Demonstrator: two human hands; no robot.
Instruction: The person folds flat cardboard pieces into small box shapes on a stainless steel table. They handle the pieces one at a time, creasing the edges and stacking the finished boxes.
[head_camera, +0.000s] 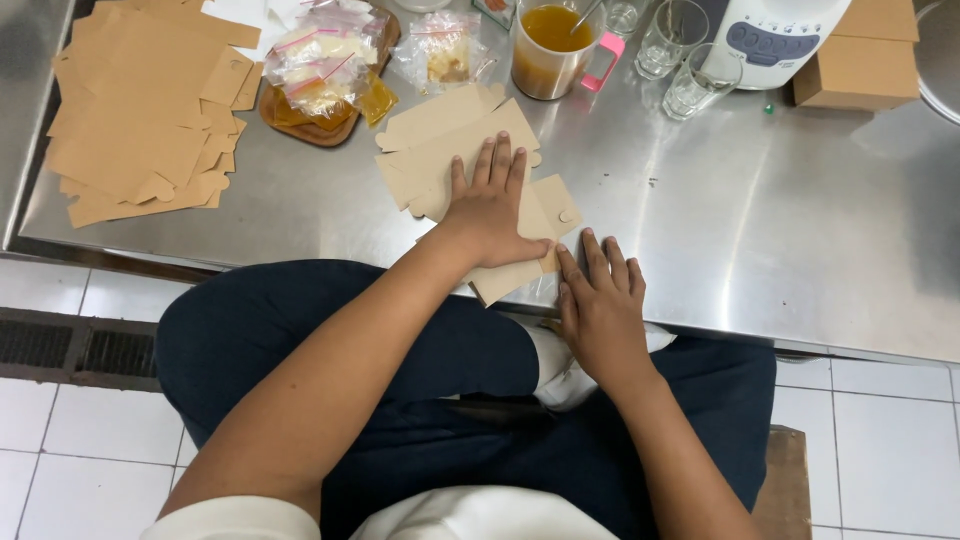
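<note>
A flat brown cardboard box blank (440, 140) lies on the steel table (780, 220) near its front edge. My left hand (490, 200) presses flat on the middle of the blank, fingers spread and pointing away from me. My right hand (600, 300) lies palm down at the table's front edge, its fingertips touching the blank's lower right flap (555, 205). Neither hand grips anything.
A stack of more brown blanks (140, 110) sits at the far left. Behind are a wooden tray (320, 135) with bagged food, a cup of orange liquid (550, 45) with a pink handle, empty glasses (695, 80), a white appliance (770, 35) and cardboard boxes (860, 65).
</note>
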